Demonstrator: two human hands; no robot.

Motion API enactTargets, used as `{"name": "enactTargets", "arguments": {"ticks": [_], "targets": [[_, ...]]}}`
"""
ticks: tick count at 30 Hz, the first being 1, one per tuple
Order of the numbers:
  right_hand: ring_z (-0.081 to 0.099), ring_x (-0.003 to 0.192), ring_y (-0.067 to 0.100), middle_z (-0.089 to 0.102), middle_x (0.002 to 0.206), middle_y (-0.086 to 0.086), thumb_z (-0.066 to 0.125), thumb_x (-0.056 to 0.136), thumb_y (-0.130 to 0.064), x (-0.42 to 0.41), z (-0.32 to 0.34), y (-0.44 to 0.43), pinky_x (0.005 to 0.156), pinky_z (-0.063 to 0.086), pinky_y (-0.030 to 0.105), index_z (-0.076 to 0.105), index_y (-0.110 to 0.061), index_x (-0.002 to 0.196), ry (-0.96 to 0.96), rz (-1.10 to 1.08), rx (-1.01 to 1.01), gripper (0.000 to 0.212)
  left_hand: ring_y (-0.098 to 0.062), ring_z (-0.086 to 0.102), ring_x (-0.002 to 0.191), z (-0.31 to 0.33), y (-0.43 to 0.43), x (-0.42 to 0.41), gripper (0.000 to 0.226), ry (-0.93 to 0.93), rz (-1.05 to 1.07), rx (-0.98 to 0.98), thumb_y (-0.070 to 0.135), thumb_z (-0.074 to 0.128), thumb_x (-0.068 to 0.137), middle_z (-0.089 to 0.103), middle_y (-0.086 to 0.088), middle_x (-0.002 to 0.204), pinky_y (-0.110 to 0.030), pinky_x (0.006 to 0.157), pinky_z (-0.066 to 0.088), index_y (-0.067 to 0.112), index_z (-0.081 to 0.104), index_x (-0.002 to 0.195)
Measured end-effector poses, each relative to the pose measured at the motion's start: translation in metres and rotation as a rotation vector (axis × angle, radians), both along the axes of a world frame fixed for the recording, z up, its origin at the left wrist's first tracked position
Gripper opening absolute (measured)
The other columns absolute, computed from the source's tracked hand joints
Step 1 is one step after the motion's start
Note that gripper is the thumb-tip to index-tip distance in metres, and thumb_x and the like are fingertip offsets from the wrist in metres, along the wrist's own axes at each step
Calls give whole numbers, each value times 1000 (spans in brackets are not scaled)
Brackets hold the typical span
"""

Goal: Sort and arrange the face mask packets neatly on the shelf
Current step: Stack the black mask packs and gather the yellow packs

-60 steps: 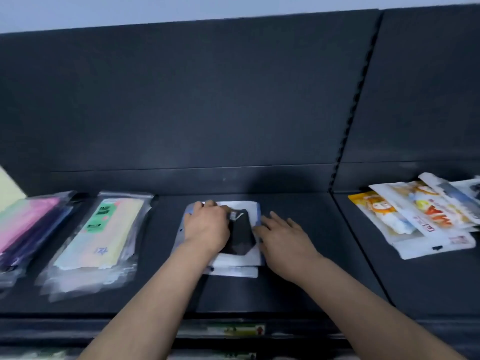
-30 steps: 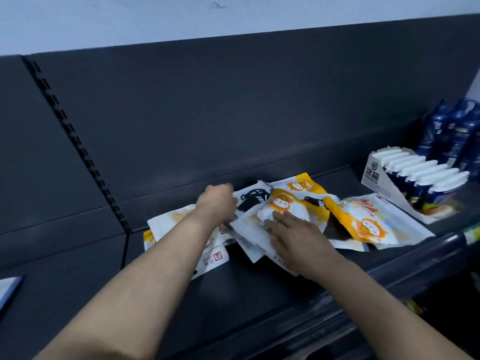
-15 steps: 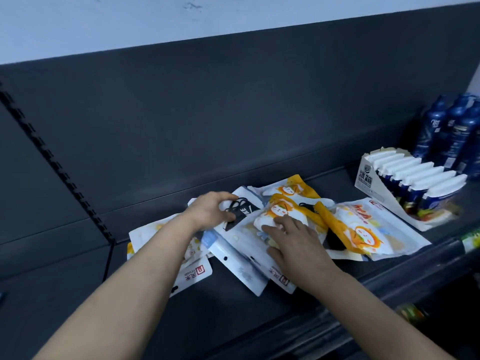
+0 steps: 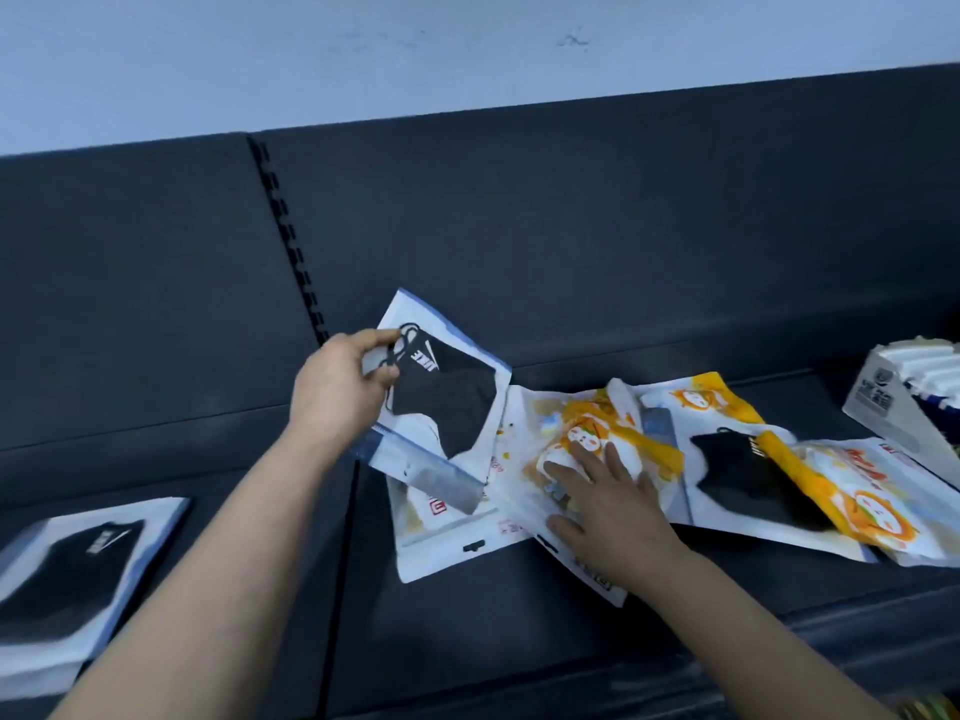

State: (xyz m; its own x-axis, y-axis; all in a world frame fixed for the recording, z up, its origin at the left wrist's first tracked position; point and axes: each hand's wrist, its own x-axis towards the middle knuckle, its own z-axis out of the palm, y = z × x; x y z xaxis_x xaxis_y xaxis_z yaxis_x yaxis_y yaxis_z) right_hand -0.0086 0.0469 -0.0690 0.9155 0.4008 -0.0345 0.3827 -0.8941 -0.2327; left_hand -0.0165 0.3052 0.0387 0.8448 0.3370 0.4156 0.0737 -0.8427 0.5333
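My left hand (image 4: 337,392) grips a white packet with a black mask (image 4: 447,397) by its left edge and holds it lifted and tilted above the dark shelf (image 4: 467,615). My right hand (image 4: 608,506) lies flat, fingers spread, on an orange and white mask packet (image 4: 587,439) in a loose overlapping pile. In that pile another black mask packet (image 4: 743,480) lies partly under an orange cartoon packet (image 4: 872,501). A white packet (image 4: 441,527) lies beneath the lifted one. At the far left sits a stack of black mask packets (image 4: 78,569).
A white display carton (image 4: 904,402) of boxed goods stands at the right edge of the shelf. The dark back panel (image 4: 571,241) rises behind, with a slotted upright (image 4: 291,241) between the two shelf bays. The shelf's front lip runs along the bottom.
My left hand has pulled the black mask packet out of the pile and raised it up and to the left. My right hand stays pressed on the orange packet. The view has swung left.
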Motion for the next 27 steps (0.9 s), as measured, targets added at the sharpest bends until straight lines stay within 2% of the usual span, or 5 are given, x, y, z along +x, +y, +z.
{"name": "enactTargets", "arguments": {"ticks": [11, 15, 19, 23, 27], "targets": [[30, 138, 22, 32, 150, -1, 53, 87, -21, -17, 2, 65, 102, 34, 39, 52, -25, 132, -102, 362, 172, 45, -17, 55, 119, 2, 18, -41, 39, -119, -18, -229, 16, 63, 90, 62, 3, 126, -24, 94, 40, 31, 61, 126], [50, 126, 15, 54, 136, -6, 52, 88, -4, -30, 2, 35, 96, 43, 26, 65, -20, 117, -208, 98, 431, 35, -21, 54, 120, -1, 22, -47, 40, -135, 11, -209, 17, 61, 91, 60, -1, 128, -31, 100, 42, 29, 59, 129], [49, 124, 27, 49, 139, 6, 47, 89, -5, -24, -4, -20, 96, 44, 36, 53, -16, 130, -324, -233, 247, 43, -22, 55, 119, -9, 4, -43, 40, -104, -49, -239, 18, 62, 90, 61, -1, 128, -36, 101, 44, 31, 59, 128], [11, 144, 39, 17, 154, 21, 36, 99, -28, -19, -11, -71, 117, 19, 43, 19, -9, 147, 11, -531, -11, 55, -22, 56, 118, -19, -38, -37, 39, -83, -170, -267, 20, 63, 90, 62, -1, 126, -39, 101, 45, 31, 60, 127], [37, 131, 33, 41, 142, 14, 34, 99, -17, -27, -13, -74, 103, 31, 36, 44, -11, 135, -40, -301, -89, 38, -24, 55, 117, -26, -74, -32, 39, -66, -153, -226, 19, 61, 91, 60, -4, 126, -33, 97, 43, 28, 59, 129]]}}
